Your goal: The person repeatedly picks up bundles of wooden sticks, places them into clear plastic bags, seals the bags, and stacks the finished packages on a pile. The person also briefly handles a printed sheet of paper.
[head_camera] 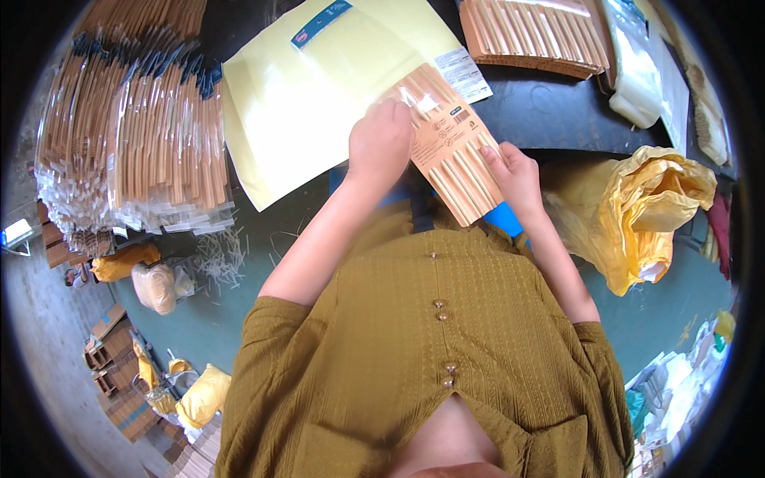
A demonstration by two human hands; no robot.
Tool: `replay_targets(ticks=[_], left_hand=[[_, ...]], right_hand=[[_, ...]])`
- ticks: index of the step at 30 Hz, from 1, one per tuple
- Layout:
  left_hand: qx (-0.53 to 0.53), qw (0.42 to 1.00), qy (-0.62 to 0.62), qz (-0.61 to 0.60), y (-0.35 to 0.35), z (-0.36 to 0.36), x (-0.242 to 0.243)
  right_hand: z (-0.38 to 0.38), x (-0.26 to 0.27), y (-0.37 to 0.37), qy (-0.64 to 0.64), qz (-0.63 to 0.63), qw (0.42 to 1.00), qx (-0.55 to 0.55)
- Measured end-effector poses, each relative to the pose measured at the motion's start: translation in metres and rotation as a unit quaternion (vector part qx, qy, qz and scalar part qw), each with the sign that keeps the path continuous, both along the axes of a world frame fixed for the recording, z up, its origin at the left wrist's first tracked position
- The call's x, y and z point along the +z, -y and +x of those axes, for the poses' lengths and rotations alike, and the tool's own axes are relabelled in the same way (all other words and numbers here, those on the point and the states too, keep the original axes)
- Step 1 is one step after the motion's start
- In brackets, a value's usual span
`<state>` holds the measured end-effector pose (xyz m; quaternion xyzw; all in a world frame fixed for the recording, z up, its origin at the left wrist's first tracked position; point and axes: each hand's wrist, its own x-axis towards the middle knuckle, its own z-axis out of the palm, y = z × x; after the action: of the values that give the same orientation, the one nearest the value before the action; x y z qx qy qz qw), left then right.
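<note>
A brown printed cardboard card (445,140) with rows of pale wooden sticks lies at a slant between my hands, its lower end over the table's front edge. My right hand (517,176) holds the card's lower right edge, thumb on top. The curled fingers of my left hand (382,140) close at its upper left edge; the fingertips are partly hidden. Beside the left fingers, a glossy patch of clear film (424,101) catches the light. Under the card's upper part is a pale yellow sheet (293,119), which bears a dark blue label strip (321,24).
Bagged brown packs (167,137) are piled at the left. A stack of stick cards (532,36) and clear plastic bags (633,71) lie on the black table (538,113). A printed label sheet (466,74) sits behind the card. Right of me stands a yellow sack (633,209).
</note>
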<state>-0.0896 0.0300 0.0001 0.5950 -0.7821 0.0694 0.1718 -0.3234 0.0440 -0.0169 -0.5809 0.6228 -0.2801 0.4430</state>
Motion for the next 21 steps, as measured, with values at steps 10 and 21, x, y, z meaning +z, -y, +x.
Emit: replay_targets(ticks=[10, 21], left_hand=[[-0.059, 0.997, -0.046, 0.016, 0.010, 0.000, -0.003], [0.069, 0.500, -0.847, 0.168, 0.032, 0.065, 0.057]], right_hand=[[0.010, 0.003, -0.002, -0.017, -0.004, 1.000, 0.000], [0.050, 0.036, 0.022, 0.150, -0.104, 0.983, -0.014]])
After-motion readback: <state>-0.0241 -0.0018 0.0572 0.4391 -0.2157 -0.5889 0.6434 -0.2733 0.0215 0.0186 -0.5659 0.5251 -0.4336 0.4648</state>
